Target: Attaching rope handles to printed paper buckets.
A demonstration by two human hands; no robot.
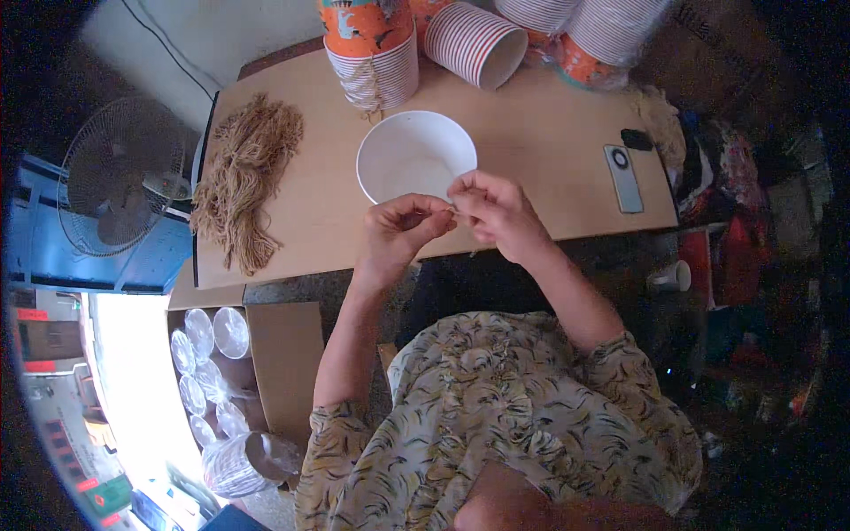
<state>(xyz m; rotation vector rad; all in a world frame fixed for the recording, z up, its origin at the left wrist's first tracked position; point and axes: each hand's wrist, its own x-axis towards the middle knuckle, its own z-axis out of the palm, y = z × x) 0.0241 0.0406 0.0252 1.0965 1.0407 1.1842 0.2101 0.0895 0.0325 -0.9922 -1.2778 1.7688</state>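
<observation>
Patterned shirt sleeves (496, 416) fill the bottom of the view, and both bare forearms rise from them to meet at the near edge of the surface (549, 142). Between the two hands sits the thing being worked: a thin bit of tan string (453, 209), seemingly pinched at the near rim of a white paper bowl (413, 155). It is too fine here to say whether it passes through the rim or only lies against it.

To do this well, it seems wise to keep the bowl steady on the surface, hold the string short between the fingertips, and pull gently so the thin rim does not buckle.

On the left hand (400, 228), the fingers are curled in, with thumb and forefinger pressed together on the string end. On the right hand (496, 211), the fingers are likewise bunched and closed, with the fingertips nipping the string where it meets the bowl's edge. Neither hand is spread.

Further out, a loose bundle of the same tan string (246, 177) lies on the left of the surface. Stacks of striped orange paper cups (376, 53) stand at the far edge, one tipped on its side. A flat grey remote-like device (623, 177) lies to the right. Off the surface to the left stands a fan (119, 177), and clear plastic lids (208, 354) sit in a box below.
</observation>
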